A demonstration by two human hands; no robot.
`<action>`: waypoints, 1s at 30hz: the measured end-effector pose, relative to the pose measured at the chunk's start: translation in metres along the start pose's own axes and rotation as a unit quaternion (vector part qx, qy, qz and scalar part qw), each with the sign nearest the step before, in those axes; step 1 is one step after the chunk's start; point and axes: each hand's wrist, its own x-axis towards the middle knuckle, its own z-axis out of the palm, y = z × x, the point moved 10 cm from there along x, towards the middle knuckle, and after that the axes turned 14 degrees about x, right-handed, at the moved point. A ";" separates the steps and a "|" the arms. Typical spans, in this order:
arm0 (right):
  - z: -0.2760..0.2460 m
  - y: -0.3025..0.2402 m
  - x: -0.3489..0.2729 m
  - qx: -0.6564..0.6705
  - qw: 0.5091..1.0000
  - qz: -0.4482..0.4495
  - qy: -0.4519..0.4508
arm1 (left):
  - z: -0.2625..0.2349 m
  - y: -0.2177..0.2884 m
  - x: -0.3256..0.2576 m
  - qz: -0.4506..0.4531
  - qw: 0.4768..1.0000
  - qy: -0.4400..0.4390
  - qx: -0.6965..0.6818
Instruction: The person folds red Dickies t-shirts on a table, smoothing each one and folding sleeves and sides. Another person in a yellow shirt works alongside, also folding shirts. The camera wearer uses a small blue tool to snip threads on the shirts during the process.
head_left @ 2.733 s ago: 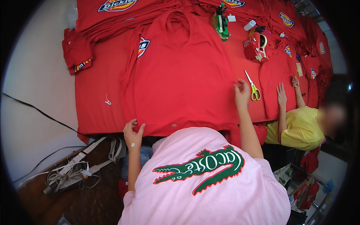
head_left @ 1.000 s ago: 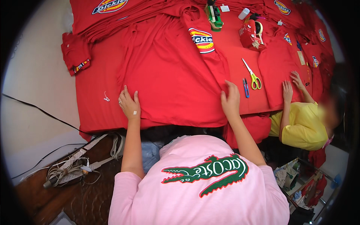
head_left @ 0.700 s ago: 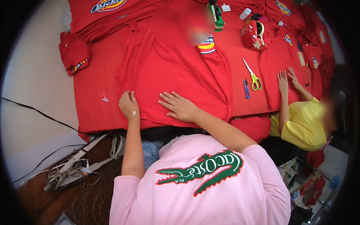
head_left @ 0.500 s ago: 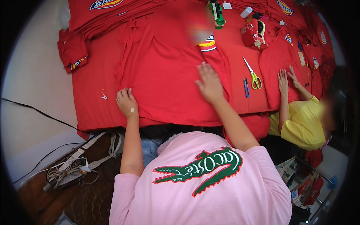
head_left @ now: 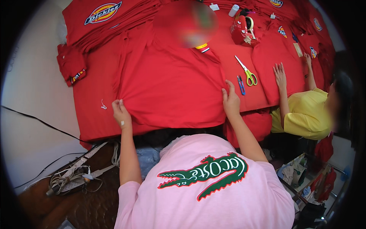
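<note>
Currently we have the red shirt (head_left: 171, 91) laid out across the red-covered table (head_left: 93, 118) directly in front of us, our left hand (head_left: 122, 114) pinching its left edge near the hem, where creases fan out across the cloth. Our right hand (head_left: 231, 102) is at the opposite edge, thumb and fingers slightly bent (we cannot tell whether they pinch the fabric or only touch it). Just beyond that hand we see blue snips (head_left: 241, 85) beside scissors (head_left: 251, 78) with yellow-green handles, and farther right a co-worker's hand (head_left: 280, 77) lies spread on another red garment (head_left: 275, 51).
</note>
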 end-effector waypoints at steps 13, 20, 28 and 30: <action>-0.059 0.033 -0.056 -0.084 0.972 0.074 -0.208 | -0.074 -0.029 -0.161 -0.019 0.960 -0.237 0.148; 0.073 -0.126 -0.053 0.110 0.958 -0.172 -0.201 | 0.064 0.147 -0.160 0.308 0.917 -0.231 0.100; 0.137 -0.078 0.048 0.097 0.941 -0.128 -0.297 | 0.127 0.139 -0.057 0.382 0.872 -0.169 0.255; 0.130 -0.046 0.079 -0.036 0.953 -0.086 -0.287 | 0.121 0.126 -0.015 0.362 0.876 -0.132 0.290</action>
